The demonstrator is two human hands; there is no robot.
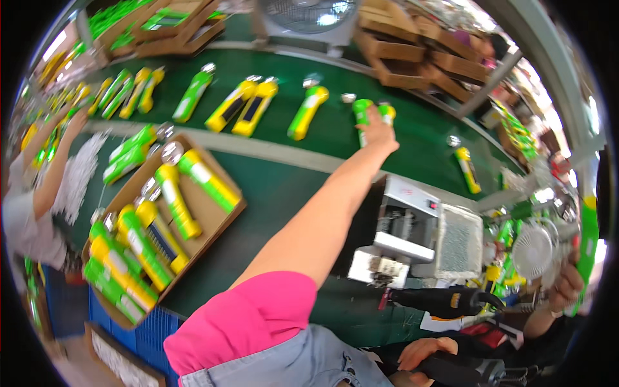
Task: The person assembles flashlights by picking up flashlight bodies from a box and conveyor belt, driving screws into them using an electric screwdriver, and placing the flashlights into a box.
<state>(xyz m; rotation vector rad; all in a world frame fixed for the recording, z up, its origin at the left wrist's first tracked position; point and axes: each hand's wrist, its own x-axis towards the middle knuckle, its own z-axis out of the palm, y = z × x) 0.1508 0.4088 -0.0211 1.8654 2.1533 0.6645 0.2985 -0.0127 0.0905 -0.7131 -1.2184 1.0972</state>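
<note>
My left arm, in a pink sleeve, stretches across the green bench to the far side. There my left hand (378,131) has its fingers closed over a yellow-and-green flashlight (362,108), with a second one (387,111) at the fingertips. The hand hides most of both. At the bottom edge, right of my denim overalls, my right hand (425,353) is wrapped round a black handheld tool (461,369), apparently an electric screwdriver. Its forearm is hidden. To the left, a cardboard box (222,222) holds several flashlights with shiny round heads.
More flashlights (258,106) lie spaced along the green belt (161,106). Right of my arm stand a metal machine (409,213) and a grey tray (459,242); a black electric screwdriver (438,301) lies below. Co-workers' hands show at left (74,126) and right (567,287). Cardboard trays (390,64) stand behind.
</note>
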